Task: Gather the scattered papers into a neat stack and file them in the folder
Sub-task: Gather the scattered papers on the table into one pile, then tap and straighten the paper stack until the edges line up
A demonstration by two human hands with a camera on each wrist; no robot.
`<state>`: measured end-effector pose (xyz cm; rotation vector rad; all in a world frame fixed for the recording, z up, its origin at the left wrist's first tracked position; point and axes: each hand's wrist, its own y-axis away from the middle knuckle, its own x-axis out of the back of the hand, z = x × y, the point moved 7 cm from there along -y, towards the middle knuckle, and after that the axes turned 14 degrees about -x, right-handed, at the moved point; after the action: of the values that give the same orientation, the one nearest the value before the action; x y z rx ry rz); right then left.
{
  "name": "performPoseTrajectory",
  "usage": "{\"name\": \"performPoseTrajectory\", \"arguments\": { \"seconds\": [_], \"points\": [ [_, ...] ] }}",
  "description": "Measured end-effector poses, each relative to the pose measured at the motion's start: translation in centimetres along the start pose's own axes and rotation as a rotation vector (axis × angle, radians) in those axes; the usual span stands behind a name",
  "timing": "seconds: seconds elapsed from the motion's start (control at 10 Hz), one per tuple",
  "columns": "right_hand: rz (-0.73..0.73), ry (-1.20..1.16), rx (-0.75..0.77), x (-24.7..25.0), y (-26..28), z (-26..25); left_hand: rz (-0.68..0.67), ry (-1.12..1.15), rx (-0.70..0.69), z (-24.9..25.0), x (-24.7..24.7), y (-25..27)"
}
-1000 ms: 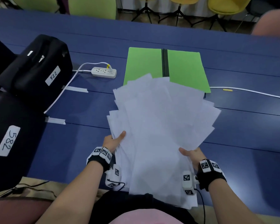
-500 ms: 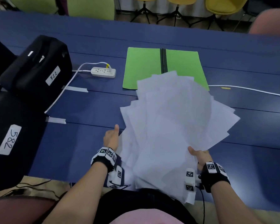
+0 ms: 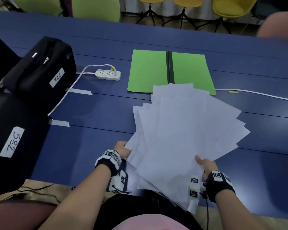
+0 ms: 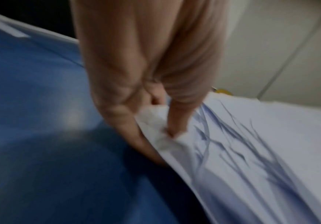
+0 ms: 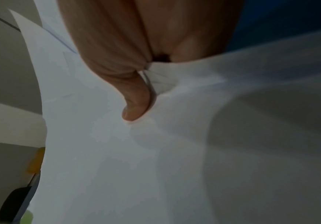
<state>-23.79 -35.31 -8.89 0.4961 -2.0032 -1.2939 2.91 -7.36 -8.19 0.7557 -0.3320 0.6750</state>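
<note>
A fanned sheaf of white papers is held above the blue table, its far ends spread to the right. My left hand pinches the sheaf's near left corner; the left wrist view shows the papers crumpled between thumb and fingers. My right hand grips the near right edge, thumb on top, as the right wrist view shows with the thumb pressed on the papers. The green folder lies open and flat beyond the papers, its near right corner covered by them.
Two black bags with number labels stand at the left. A white power strip and its cable lie left of the folder. Another white cable runs to the right. Chairs stand beyond the table's far edge.
The sheaf has swung rightward and its fan tilted to the right. My left hand let go of the papers, then took hold of the near left corner. My right hand kept its grip.
</note>
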Motion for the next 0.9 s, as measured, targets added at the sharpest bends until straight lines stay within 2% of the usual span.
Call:
{"name": "performPoseTrajectory", "arguments": {
  "seconds": [0.1, 0.2, 0.3, 0.4, 0.5, 0.6, 0.7, 0.8, 0.9],
  "points": [
    [0.074, 0.084, 0.005, -0.3, 0.9, -0.5, -0.416, 0.006, 0.032, -0.1, -2.6, 1.5],
    [0.099, 0.140, 0.059, -1.4, 0.9, -0.9, -0.351, 0.280, 0.059, 0.3, -2.4, 1.2],
    [0.106, 0.190, 0.027, -2.5, 1.6, -1.0, -0.118, 0.696, 0.168, 0.6, -1.1, -0.2],
    [0.102, 0.520, 0.108, -4.6, 4.5, -2.4, -0.049, 0.674, 0.138, 1.1, -0.8, -1.3],
    [0.131, 0.665, 0.253, -4.7, 6.3, -2.9, 0.034, 0.521, 0.110, 1.0, -1.0, -1.6],
    [0.025, 0.289, 0.108, -3.9, 4.5, -2.0, 0.060, 0.498, 0.107, 0.2, -1.0, -1.2],
    [-0.040, 0.179, 0.094, -3.0, 4.0, -1.0, -0.008, 0.629, 0.127, -2.6, -1.8, -1.5],
    [-0.274, -0.001, 0.000, -3.5, 4.8, -0.2, -0.102, 0.748, 0.195, -4.1, -1.9, -1.1],
    [-0.311, -0.041, 0.075, -4.2, 5.9, -1.0, -0.156, 0.837, 0.186, -0.1, -0.9, 2.0]
  ]
}}
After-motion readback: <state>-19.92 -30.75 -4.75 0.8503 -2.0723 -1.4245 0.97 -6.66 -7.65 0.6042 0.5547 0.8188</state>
